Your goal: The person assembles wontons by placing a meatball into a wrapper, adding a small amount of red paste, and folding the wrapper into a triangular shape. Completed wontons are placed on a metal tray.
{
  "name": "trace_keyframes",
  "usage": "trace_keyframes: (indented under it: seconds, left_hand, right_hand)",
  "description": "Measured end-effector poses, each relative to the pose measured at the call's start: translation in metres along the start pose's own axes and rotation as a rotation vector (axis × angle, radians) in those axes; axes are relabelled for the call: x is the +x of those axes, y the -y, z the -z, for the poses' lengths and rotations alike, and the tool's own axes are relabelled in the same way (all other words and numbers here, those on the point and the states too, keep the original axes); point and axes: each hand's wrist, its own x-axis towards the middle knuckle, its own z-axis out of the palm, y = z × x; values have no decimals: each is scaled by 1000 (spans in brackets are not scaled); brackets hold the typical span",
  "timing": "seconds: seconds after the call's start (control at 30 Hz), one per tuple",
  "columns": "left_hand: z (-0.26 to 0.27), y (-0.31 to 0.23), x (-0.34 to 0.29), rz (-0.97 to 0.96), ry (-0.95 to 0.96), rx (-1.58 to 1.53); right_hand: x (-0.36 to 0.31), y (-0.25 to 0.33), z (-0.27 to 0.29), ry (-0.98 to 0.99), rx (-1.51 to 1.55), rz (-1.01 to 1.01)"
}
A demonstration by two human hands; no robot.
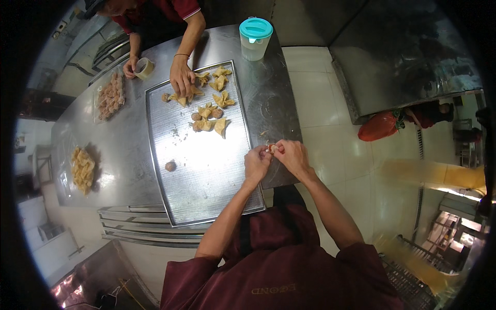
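Note:
My left hand (pixel 257 164) and my right hand (pixel 292 156) meet at the near right edge of the steel table. Between their fingertips is a small orange-and-white piece of food (pixel 272 148); its exact kind is too small to make out, and both hands pinch it. Just left of them lies a large perforated metal tray (pixel 199 183). On its far part sit several folded yellow fried dumplings (pixel 224 99), with a few brown balls among them. One brown ball (pixel 170 166) lies alone near the tray's left side.
Across the steel table (pixel 129 155), a co-worker's hand (pixel 182 80) reaches onto the dumplings; the other holds a cup (pixel 144 68). A bag of pinkish pieces (pixel 111 97) and a yellow dumpling pile (pixel 82 169) lie left. A turquoise-lidded jug (pixel 256 40) stands at the far right corner.

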Motion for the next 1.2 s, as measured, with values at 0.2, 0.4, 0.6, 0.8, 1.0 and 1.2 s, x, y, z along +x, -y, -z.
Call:
trace_keyframes:
  seconds: [0.2,0.4,0.6,0.8,1.0,1.2]
  left_hand:
    - [0,0,2,65,40,5]
    - [2,1,-1,-2,30,33]
    - [3,3,-2,84,16,5]
    - [13,-7,-8,64,70,-49]
    - [47,-13,-28,108,43,-239]
    - [92,-7,-51,116,-26,-258]
  right_hand:
    - [4,-2,-9,9,-75,-32]
    - [1,-2,-1,51,165,-76]
    - [-7,-5,13,19,300,-161]
    - [-15,-14,21,48,597,-230]
    - [-28,27,78,112,990,-309]
    - [-62,111,158,-3,1179,-124]
